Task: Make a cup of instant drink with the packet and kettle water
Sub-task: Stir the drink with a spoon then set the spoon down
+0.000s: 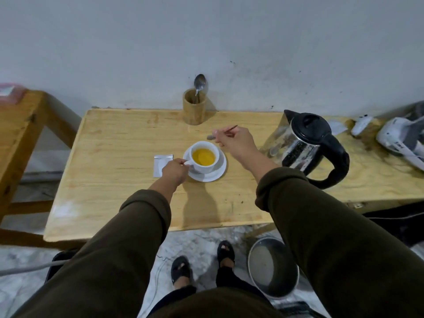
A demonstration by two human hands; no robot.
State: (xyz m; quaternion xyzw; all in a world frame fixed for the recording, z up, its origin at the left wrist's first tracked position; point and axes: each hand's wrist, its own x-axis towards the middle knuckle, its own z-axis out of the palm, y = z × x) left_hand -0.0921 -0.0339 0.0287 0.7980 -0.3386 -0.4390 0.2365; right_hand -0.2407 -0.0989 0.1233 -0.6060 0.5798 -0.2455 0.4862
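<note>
Dark olive sleeves [128, 244] fill the near view, both arms reaching fwd over the front edge of the wooden bench [119, 203]. Left hand [175, 172] is pinched on the handle of the white cup [204, 160], which sits on a white saucer [218, 174] approx. mid-bench and holds yellow-orange liquid. Right hand [236, 142] is clenched on a small spoon [214, 136], held w/ its bowl just above and behind the cup's rim, not touching the drink. Opened silver packet [160, 165] lies flat on the bench just left of the saucer, partly under the left hand. Black-lidded glass kettle [309, 145] stands toward the right edge, handle facing front. Wooden holder [194, 106] w/ a second spoon [199, 84] sits at the back edge against the wall. Metal pot [273, 267] rests on the floor below the front edge, beside the person's sandalled feet.
</note>
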